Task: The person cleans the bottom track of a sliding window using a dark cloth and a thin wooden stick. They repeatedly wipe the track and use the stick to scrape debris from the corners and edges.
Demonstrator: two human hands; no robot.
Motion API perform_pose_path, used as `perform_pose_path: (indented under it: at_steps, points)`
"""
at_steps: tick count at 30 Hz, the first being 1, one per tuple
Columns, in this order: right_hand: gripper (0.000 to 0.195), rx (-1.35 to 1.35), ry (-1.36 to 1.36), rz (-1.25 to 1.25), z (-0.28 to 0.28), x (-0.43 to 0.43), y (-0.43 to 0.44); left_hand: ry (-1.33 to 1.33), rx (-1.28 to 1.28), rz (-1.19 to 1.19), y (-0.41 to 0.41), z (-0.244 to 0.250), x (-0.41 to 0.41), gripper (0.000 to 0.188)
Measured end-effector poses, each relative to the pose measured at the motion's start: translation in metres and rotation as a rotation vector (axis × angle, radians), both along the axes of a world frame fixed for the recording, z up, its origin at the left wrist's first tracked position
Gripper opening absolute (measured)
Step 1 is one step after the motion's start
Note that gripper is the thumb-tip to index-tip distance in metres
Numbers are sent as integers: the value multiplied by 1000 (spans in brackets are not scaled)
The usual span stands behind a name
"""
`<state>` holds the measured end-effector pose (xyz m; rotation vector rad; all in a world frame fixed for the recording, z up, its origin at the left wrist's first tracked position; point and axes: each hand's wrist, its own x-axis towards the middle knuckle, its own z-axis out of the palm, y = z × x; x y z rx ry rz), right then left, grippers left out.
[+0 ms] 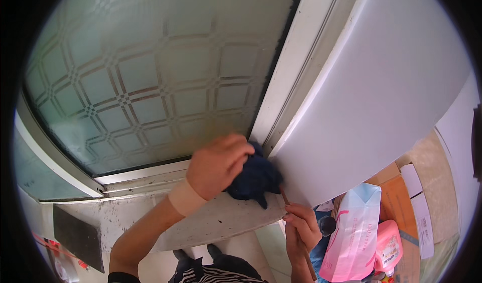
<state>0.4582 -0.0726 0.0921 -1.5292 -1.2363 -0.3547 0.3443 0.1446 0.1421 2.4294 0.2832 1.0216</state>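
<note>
My left hand [220,160], slightly blurred, has its fingers closed on a dark blue cloth [254,177]. A tan bandage-like band [188,197] wraps that wrist. The cloth lies bunched at the bottom corner where the white window frame [280,81] meets the sill, one end hanging toward me. My right hand [303,224] grips a thin brown stick [309,262] to the right of the cloth. The stick's upper tip reaches the cloth's edge; whether it goes under the fabric is hidden. Behind my left hand stands a patterned frosted glass pane [143,76].
Dark specks dot the pale sill [211,222]. A white wall [369,76] rises at the right. Below it are a pink and white bag [354,230], a pink bottle [389,241] and a cardboard box [399,200]. A dark panel [77,234] leans at the left.
</note>
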Motion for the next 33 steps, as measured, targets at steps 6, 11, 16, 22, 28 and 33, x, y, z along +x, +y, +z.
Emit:
perform_pose_path:
  at_steps: [6,11,16,22,28,33]
  points:
    - [28,-54,-15,49,2,2,4,353,276,15,-21,-72,10,43]
    - [28,-37,-93,80,5,-1,26,344,218,54,-15,-94,21,48]
    - [30,-47,-177,90,23,-11,35,357,266,53,-11,-103,21,45]
    - [31,17,-184,47,51,-13,33,315,242,29,-9,-106,18,38]
    - [24,-162,-187,45,18,5,67,305,222,7,-9,-106,20,34]
    - [13,-325,-270,-12,19,6,83,265,205,19,-9,-110,21,35]
